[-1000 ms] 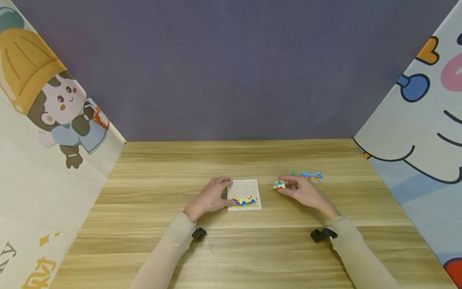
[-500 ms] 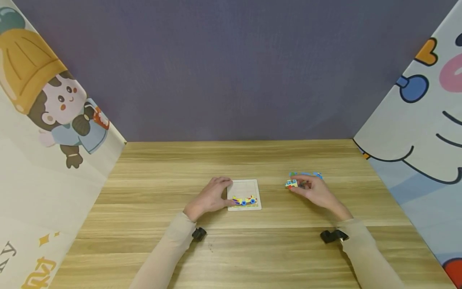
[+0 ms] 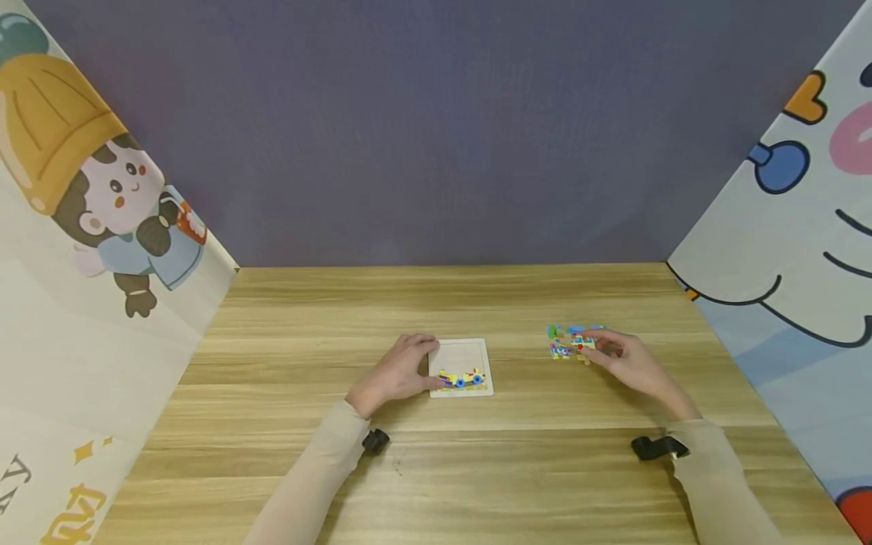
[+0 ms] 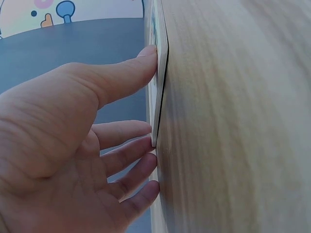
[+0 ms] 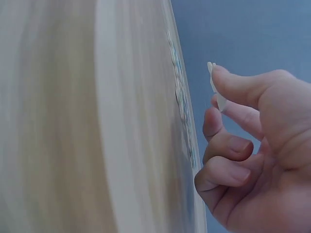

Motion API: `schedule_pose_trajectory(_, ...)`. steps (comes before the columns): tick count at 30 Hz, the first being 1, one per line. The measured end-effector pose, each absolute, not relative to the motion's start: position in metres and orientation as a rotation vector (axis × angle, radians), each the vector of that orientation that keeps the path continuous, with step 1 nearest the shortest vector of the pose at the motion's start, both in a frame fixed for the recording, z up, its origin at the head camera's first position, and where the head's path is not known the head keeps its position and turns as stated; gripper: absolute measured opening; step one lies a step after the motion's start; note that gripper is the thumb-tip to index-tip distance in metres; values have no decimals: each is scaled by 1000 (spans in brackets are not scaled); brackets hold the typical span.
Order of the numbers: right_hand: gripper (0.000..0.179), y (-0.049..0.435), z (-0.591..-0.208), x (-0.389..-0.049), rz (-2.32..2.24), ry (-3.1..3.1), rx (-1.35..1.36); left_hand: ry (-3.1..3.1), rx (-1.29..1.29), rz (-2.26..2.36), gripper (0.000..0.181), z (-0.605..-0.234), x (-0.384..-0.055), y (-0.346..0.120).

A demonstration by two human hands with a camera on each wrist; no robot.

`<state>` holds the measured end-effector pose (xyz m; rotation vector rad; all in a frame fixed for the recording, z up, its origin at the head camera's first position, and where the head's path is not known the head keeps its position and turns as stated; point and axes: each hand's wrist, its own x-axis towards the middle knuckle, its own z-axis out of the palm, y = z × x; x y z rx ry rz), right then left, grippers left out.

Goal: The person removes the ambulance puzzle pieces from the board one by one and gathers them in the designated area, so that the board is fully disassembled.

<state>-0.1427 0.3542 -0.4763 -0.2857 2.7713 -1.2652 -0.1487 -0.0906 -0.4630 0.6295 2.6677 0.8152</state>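
Over half-hidden pieces [image 3: 554,331], I see the right hand [image 3: 625,362] pinch a yellow piece [image 3: 583,343]; the left hand [image 3: 397,371], spread, touches the board [image 3: 463,354].

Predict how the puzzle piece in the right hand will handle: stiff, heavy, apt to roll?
The puzzle piece is probably stiff, since it shows no clear sag in the right hand. It seems light, being thin and held in a fingertip pinch. Pushed along the table, it would likely slide rather than roll, because it looks flat.

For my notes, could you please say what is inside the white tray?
Puzzle pieces line the near side of the white tray; pale floor shows beyond. The left hand covers part of the left edge, hiding anything beneath.
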Motion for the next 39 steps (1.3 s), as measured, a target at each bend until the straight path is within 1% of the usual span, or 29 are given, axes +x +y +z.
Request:
schedule_pose_trajectory(6,52,369,-475,-140,-1222,2745,-213,2666,631,808,79,-463,-149,-91)
schedule_pose_trajectory(20,56,394,-473,-139,-1104,2732,-150,2665,641,807,79,-465,-150,-92)
schedule_pose_trajectory(30,56,392,-470,-138,-1060,2729,-149,2670,645,806,79,-465,-150,-92)
schedule_pose_trajectory(39,62,391,-469,-137,-1070,2719,-138,2667,641,805,78,-465,-150,-91)
